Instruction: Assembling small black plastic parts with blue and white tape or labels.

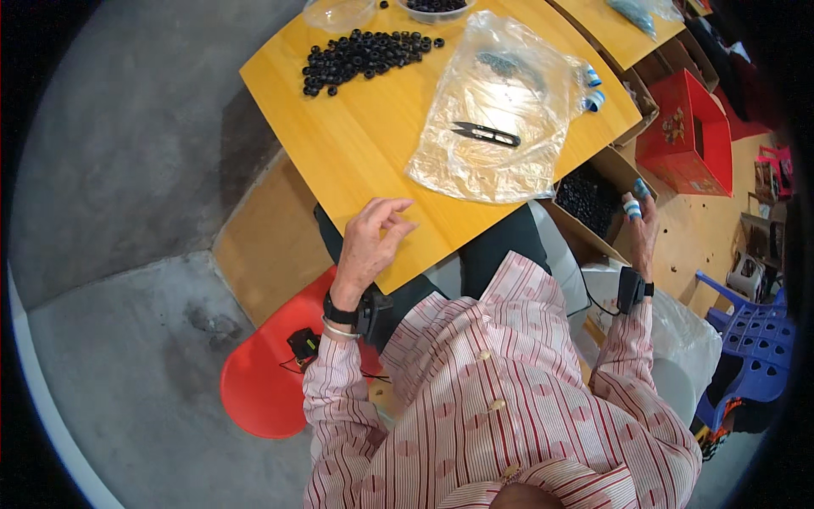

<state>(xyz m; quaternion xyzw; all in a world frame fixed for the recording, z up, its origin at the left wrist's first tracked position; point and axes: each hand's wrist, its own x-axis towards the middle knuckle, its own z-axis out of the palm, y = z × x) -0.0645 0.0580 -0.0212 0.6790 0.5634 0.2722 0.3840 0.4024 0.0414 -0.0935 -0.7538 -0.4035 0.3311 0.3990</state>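
Note:
My left hand (pixel 370 243) is over the near left edge of the yellow table (pixel 373 153). Its fingers are loosely bent, with a gap between thumb and forefinger and nothing seen in them. Off to the right, my right hand (pixel 644 233) is beside a cardboard box of small black pieces (pixel 587 202). Its fingers point away from me, two wrapped in blue-and-white tape, and it holds nothing that I can see. Black thread snips (pixel 487 134) lie on a clear plastic bag (pixel 441 165). A pile of black beads (pixel 365 59) is spread over the far part of the table.
Clear plastic bowls (pixel 339 13) stand at the table's far edge, one with black pieces. Curled blue-and-white strips (pixel 595 100) are beside the bag. To the right are a red box (pixel 691 140) and a blue plastic chair (pixel 750 339). A red stool (pixel 267 386) is at my left.

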